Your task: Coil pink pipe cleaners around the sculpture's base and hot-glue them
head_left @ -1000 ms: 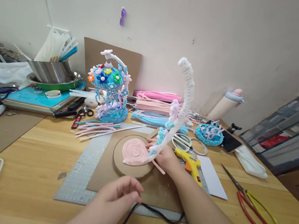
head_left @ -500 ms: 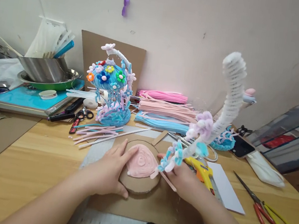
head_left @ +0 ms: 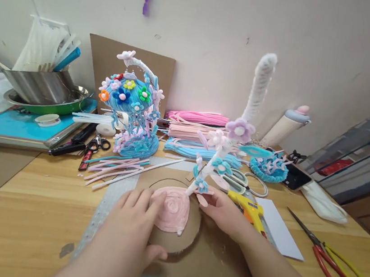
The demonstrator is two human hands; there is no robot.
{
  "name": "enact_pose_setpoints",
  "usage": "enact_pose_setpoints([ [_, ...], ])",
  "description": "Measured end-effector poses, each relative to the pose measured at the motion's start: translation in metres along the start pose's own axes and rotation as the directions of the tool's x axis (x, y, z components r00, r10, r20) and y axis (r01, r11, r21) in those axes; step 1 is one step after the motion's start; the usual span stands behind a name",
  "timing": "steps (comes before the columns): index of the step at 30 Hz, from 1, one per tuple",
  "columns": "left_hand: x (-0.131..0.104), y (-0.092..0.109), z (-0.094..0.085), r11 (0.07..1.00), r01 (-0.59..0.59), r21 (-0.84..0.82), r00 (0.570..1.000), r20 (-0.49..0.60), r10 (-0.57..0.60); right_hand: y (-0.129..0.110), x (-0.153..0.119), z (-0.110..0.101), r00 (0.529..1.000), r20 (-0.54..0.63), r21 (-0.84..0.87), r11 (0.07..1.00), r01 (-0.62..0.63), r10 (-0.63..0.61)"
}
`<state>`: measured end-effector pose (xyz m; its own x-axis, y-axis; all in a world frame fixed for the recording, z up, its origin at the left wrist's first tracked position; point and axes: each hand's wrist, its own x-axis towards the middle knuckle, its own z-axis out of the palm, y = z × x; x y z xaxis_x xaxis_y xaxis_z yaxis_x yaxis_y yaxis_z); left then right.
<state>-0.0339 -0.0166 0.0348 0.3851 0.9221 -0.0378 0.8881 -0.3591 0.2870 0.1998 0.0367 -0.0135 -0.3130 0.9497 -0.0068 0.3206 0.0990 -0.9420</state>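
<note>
A round cardboard disc (head_left: pixel 176 244), tilted slightly, carries a flat coil of pink pipe cleaner (head_left: pixel 172 209). My left hand (head_left: pixel 136 223) grips the disc's left edge, thumb low and fingertips touching the coil. From the disc's far right side rises a white wrapped stem (head_left: pixel 258 89), bearing a lilac flower (head_left: pixel 239 130) and small blue flowers (head_left: pixel 221 166). By the stem's foot, my right hand (head_left: pixel 227 214) is closed with a loose pink strand at its fingers. Its fingertips are partly hidden by petals.
A finished flower lamp (head_left: pixel 132 99) stands behind to the left. Bundles of pipe cleaners (head_left: pixel 202 134) lie at the back. A yellow glue gun (head_left: pixel 247 210) and red-and-yellow-handled scissors (head_left: pixel 332 262) lie on the right. Loose pipe cleaners (head_left: pixel 119 171) and black scissors (head_left: pixel 99 143) are left.
The disc has turned and its near edge has tipped up. The white stem has swung left and away from me. My right hand has shifted to the disc's far right side.
</note>
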Motion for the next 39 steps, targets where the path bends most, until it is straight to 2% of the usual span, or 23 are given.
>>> enact_pose_setpoints([
  [3,0.009,-0.001,0.006,0.971,-0.158,-0.18,0.987,0.001,0.161,0.002,0.0,0.001,0.999,-0.023,-0.016,1.0,0.024,-0.025],
  [5,0.016,0.002,0.011,0.956,-0.196,-0.218,0.98,-0.008,0.2,0.006,0.0,0.003,0.998,-0.053,-0.052,0.998,0.044,-0.046],
  [11,0.031,0.018,0.028,0.965,-0.245,-0.091,0.969,-0.056,0.241,0.007,0.001,0.005,0.987,-0.119,-0.173,0.981,0.09,-0.112],
  [18,0.037,-0.006,0.018,0.933,-0.346,-0.099,0.938,0.002,0.348,-0.009,-0.009,0.007,0.979,-0.155,-0.261,0.961,0.088,-0.132],
  [22,0.047,-0.003,0.019,0.947,-0.305,-0.099,0.952,-0.055,0.301,-0.006,-0.009,0.008,0.974,-0.141,-0.284,0.95,0.131,-0.177],
  [28,0.056,0.013,0.024,0.963,-0.263,0.061,0.961,-0.074,0.267,0.0,-0.008,0.007,0.962,-0.092,-0.291,0.931,0.221,-0.257],
  [39,0.058,0.017,0.029,0.959,-0.236,0.157,0.958,-0.125,0.256,0.003,-0.007,0.007,0.953,-0.067,-0.285,0.921,0.267,-0.297],
])
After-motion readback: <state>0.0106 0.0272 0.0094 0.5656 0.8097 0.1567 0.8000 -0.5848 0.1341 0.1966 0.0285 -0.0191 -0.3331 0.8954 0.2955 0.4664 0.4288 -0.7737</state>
